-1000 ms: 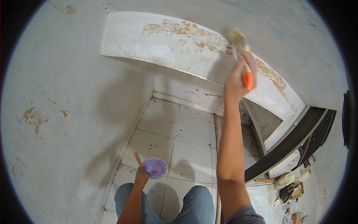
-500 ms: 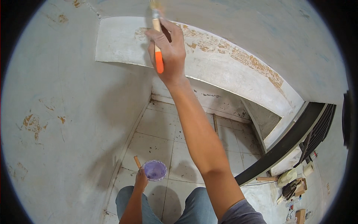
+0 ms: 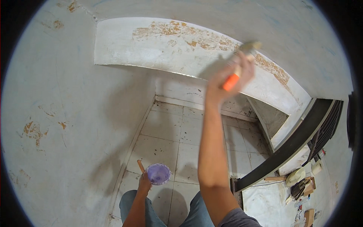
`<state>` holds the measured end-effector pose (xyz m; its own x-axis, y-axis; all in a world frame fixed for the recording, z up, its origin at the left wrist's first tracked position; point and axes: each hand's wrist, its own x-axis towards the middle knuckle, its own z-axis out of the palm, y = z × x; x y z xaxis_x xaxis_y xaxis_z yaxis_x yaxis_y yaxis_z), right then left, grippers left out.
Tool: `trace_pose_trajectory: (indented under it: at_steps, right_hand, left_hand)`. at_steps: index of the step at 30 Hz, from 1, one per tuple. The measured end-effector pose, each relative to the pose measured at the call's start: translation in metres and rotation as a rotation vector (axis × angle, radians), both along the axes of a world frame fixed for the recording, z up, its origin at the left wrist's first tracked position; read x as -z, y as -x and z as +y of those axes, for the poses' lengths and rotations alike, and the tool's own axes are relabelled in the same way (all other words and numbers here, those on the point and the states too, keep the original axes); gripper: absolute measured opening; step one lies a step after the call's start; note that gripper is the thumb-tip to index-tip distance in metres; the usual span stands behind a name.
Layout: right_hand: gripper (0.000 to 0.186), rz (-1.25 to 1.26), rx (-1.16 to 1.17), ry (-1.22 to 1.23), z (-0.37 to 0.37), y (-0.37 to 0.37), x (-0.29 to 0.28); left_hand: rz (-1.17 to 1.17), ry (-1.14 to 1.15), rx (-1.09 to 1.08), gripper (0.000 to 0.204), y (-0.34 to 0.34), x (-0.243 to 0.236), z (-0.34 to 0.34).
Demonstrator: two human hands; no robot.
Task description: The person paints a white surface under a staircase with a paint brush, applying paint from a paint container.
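My right hand [image 3: 223,80], smeared by motion, is closed around a paintbrush [image 3: 231,81] with an orange-tipped wooden handle. The bristles, also blurred, are raised toward the upper edge of a white ledge [image 3: 124,45] with brown flaked patches; whether they touch it I cannot tell. Low down, my left hand [image 3: 144,184] grips a small purple tub [image 3: 159,174] with a crusted rim. A wooden handle [image 3: 140,165] juts out beside the tub from the same hand; its other end is hidden.
A pale wall [image 3: 75,113] with chipped spots stands close on my left. A dark curved rail [image 3: 281,153] runs along the right. Below it lie a cardboard box [image 3: 310,186], bags and other clutter. Dirty white tiles [image 3: 159,143] cover the floor.
My right hand has swung right and somewhat down along the ledge with the paintbrush, whose bristles now point up and right. My left hand and the tub have hardly moved.
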<state>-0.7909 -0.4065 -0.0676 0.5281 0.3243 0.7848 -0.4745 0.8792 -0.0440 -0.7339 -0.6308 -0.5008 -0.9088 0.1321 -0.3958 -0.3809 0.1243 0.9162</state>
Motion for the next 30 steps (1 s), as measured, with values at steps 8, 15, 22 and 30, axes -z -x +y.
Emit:
trace_pose_trajectory:
  at_steps: [8,15,22,30]
  right_hand:
    - [0.015,-0.072,-0.071,-0.800,-0.077,0.060,-0.039]
    - [0.019,-0.095,-0.044,-0.562,0.020,0.007,-0.041]
    - [0.019,-0.061,0.157,-0.023,0.032,-0.036,0.010]
    - [0.017,-0.192,-0.126,-0.501,-0.067,0.050,-0.016]
  left_hand:
    - [-0.005,-0.086,-0.028,0.057,-0.006,0.002,0.013]
    - [0.112,-0.053,-0.057,0.058,0.001,0.010,0.014]
    - [0.064,0.007,0.035,0.059,-0.010,-0.016,0.013]
    - [0.007,-0.032,0.007,0.060,-0.004,0.015,0.013]
